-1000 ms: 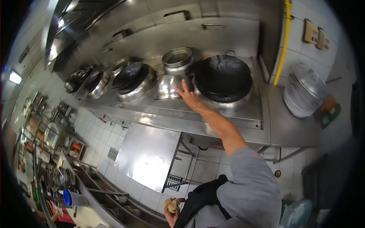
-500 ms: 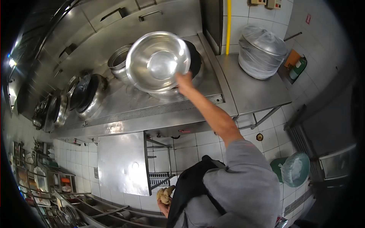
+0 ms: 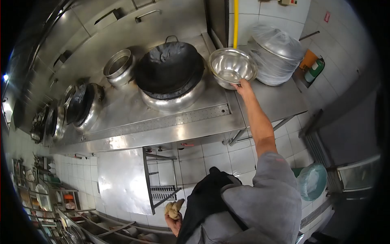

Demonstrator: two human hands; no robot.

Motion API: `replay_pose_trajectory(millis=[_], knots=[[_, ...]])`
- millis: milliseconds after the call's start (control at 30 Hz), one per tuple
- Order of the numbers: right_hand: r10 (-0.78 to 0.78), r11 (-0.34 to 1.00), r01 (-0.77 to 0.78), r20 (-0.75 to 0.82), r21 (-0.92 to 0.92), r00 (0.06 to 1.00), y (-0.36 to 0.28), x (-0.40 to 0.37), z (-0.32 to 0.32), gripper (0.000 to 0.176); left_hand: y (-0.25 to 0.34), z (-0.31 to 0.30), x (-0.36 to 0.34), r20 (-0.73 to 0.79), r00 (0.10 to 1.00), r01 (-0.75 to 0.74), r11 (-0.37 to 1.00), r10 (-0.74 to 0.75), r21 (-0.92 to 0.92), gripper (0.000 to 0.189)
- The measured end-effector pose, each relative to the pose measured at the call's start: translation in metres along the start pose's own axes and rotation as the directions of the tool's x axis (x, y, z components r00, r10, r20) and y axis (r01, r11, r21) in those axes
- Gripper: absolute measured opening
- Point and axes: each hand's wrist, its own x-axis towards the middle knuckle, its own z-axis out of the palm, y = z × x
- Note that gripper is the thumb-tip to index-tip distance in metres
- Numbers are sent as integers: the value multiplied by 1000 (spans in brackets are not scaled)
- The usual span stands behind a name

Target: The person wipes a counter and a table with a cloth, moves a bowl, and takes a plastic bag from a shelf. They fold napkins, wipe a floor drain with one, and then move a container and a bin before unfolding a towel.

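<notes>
My right hand point(image 3: 243, 85) grips the near rim of a shiny metal bowl point(image 3: 229, 67). The bowl is at the right end of the stove, beside a large pot wrapped in clear plastic point(image 3: 274, 57). Low in the view, my left hand point(image 3: 174, 223) holds a light brown, lumpy item point(image 3: 174, 209) whose kind I cannot make out. A big black wok point(image 3: 168, 69) rests on the round metal burner ring, left of the bowl.
Left of the wok stands a metal pot point(image 3: 119, 67), with more woks point(image 3: 83, 105) farther left. A steel table point(image 3: 122, 179) is below the stove's front edge. At the right are a lined green bin point(image 3: 312, 181) and a green extinguisher point(image 3: 314, 70).
My right hand has carried the bowl from over the wok to the right, beside the wrapped pot, uncovering the wok. My left hand still holds the brown item.
</notes>
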Motion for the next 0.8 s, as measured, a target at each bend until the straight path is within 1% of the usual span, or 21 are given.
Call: replay_pose_trajectory(millis=[33, 67, 100, 133, 167, 200, 300, 333, 400, 433, 500, 567, 600, 633, 667, 700, 733, 767, 800], knots=[[5, 1000, -5, 20, -6, 1000, 2, 9, -2, 46, 2, 11, -10, 17, 999, 48, 997, -47, -63, 40], [10, 1000, -9, 39, -11, 999, 2, 18, -2, 46, -4, 42, -24, -110, 994, -30, 999, 28, -23, 40], [15, 1000, -14, 57, -19, 998, 2, 31, -2, 46, -6, 44, -26, -85, 996, -16, 999, 14, -28, 40], [9, 1000, -7, 103, -23, 995, 11, 71, -11, 47, -5, 41, -29, -65, 998, -2, 999, 0, -33, 42], [-3, 999, 6, 88, -37, 996, 11, 75, -7, 47, -5, 33, -34, -49, 999, 10, 999, -12, -39, 43], [-15, 999, 19, 78, -50, 997, 9, 74, 2, 48, -8, 22, -34, -32, 999, -18, 999, 17, -37, 46], [-97, 985, 91, -37, -147, 995, 10, 88, 19, 49, -17, 33, -54, -84, 996, -18, 992, 8, -123, 42], [-96, 987, 91, -34, -133, 995, 8, 88, 17, 51, -23, 41, -64, -121, 991, -71, 995, 62, -75, 42], [-96, 990, 94, -16, -109, 995, 9, 84, 24, 55, -27, 39, -79, -127, 991, -65, 990, 49, -126, 41], [-113, 983, 108, -27, -145, 993, 17, 73, 27, 60, -29, 35, -83, -128, 991, -62, 986, 42, -155, 41], [-162, 964, 149, -41, -218, 986, 32, 36, 15, 71, -32, 16, -89, -169, 984, -90, 978, 58, -188, 40], [-35, 943, 18, -44, -331, 998, 62, -45, 1, 87, -40, 1, -89, -182, 981, -104, 966, 61, -236, 39], [-21, 909, 44, 59, -415, 998, 88, -78, -19, 92, -41, -8, -88, -179, 982, -111, 958, 64, -266, 39], [-5, 903, 52, 110, -426, 994, 125, -97, -47, 90, -41, -20, -91, -183, 980, -126, 947, 74, -296, 38], [76, 875, 7, 152, -483, 985, 158, -132, -71, 85, -42, -38, -86, -197, 978, -133, 922, 64, -365, 36], [224, 820, -115, 129, -561, 966, 190, -166, -91, 80, -44, -56, -79, -157, 983, -148, 926, 99, -346, 35], [287, 791, -133, 170, -597, 943, 225, -204, -107, 77, -42, -57, -83, -132, 980, -184, 925, 148, -333, 35], [371, 727, -159, 188, -668, 909, 256, -243, -123, 68, -38, -57, -81, -162, 967, -241, 917, 198, -317, 36], [458, 652, -177, 197, -738, 867, 279, -289, -129, 61, -29, -55, -82, -232, 957, -251, 897, 174, -365, 32]])
